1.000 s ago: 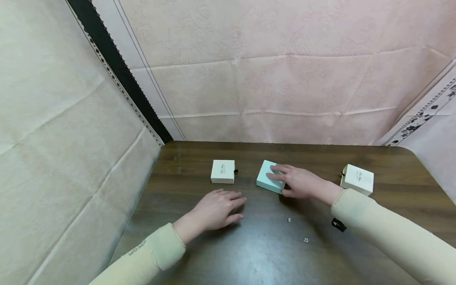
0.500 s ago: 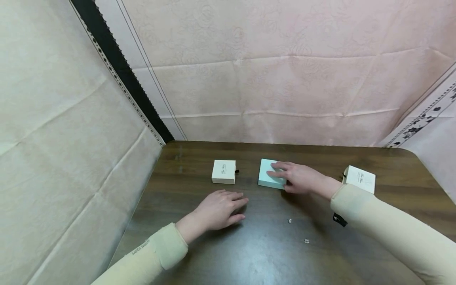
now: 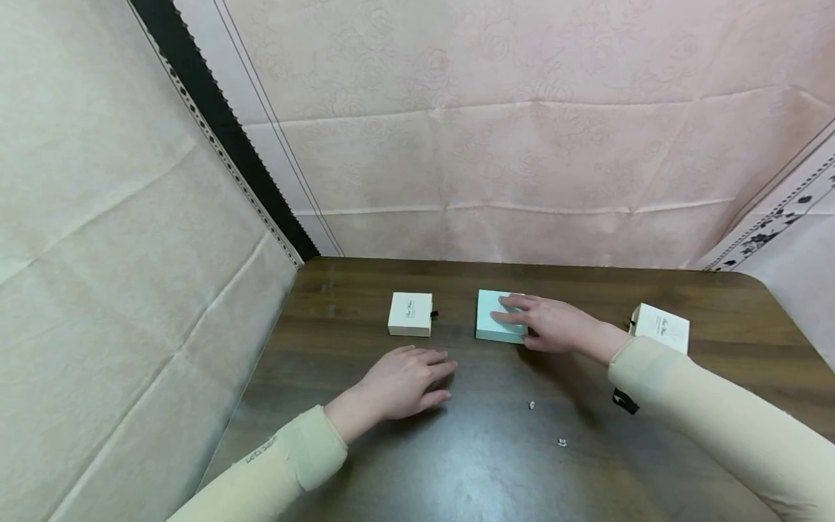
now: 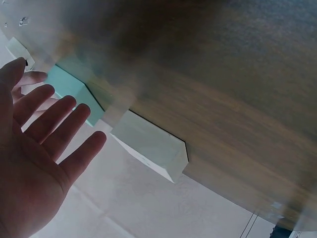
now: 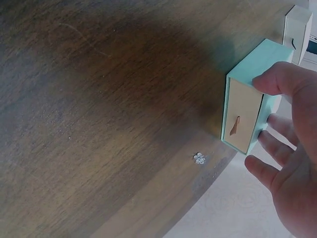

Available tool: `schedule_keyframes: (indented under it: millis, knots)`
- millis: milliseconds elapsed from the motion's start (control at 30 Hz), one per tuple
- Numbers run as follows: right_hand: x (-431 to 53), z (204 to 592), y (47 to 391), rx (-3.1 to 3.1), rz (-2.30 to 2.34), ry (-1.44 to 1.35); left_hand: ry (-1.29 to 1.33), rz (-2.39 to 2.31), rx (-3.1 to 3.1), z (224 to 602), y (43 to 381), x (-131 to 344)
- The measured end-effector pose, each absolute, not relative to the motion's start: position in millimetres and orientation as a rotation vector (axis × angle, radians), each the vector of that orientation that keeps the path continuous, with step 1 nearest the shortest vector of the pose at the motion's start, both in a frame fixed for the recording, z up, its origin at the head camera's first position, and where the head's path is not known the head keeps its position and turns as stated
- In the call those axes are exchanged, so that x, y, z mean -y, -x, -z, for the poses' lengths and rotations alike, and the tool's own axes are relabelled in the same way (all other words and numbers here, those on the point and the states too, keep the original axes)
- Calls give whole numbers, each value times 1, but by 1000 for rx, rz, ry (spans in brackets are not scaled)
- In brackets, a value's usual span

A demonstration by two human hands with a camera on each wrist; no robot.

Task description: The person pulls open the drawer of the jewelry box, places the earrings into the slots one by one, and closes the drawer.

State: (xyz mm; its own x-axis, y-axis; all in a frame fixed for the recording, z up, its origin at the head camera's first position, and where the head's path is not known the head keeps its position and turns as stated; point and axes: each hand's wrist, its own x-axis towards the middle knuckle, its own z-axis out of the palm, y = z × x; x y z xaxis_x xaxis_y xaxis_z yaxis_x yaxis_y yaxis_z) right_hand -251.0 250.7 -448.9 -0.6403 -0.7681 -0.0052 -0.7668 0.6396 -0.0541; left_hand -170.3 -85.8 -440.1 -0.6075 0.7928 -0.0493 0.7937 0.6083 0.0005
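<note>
My right hand [image 3: 551,324] grips a turquoise drawer box [image 3: 497,317] lying on the table, its fingers over the top and its thumb at the near side. In the right wrist view, the cream drawer front with a brown pull tab [image 5: 235,126] faces out, and the thumb [image 5: 277,79] lies against one side. My left hand [image 3: 403,382] is spread low over the table, fingers loosely straight, holding nothing. Nearest to it is a white box [image 3: 409,315] with a dark tab. Close to the turquoise box lies a sparkly flower-shaped piece [image 5: 199,158], hidden in the head view.
Another white box [image 3: 664,330] stands at the right, partly behind the right sleeve [image 3: 691,391]. Two tiny shiny pieces, one farther back [image 3: 531,405] and one nearer [image 3: 562,442], lie on the brown table [image 3: 483,449]. Pale cloth [image 3: 522,167] hangs behind the table.
The turquoise box has turned under my right hand, from slanted to nearly square with the table's back edge, and shifted slightly back. My left hand has hardly moved.
</note>
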Motion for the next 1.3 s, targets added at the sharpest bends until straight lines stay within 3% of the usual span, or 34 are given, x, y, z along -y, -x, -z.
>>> schedule_keyframes:
  millis: [667,1033,1300]
  knots:
    - [-246,445,249,-2824,67,1320,-1442,30,-2787,436,181,69]
    - [-271,420,239,-2898,273,986,-1477,-7,-2814,436,196,47]
    - [-289,416,236,-2950,267,897,-1488,21,-2871,439,209,27]
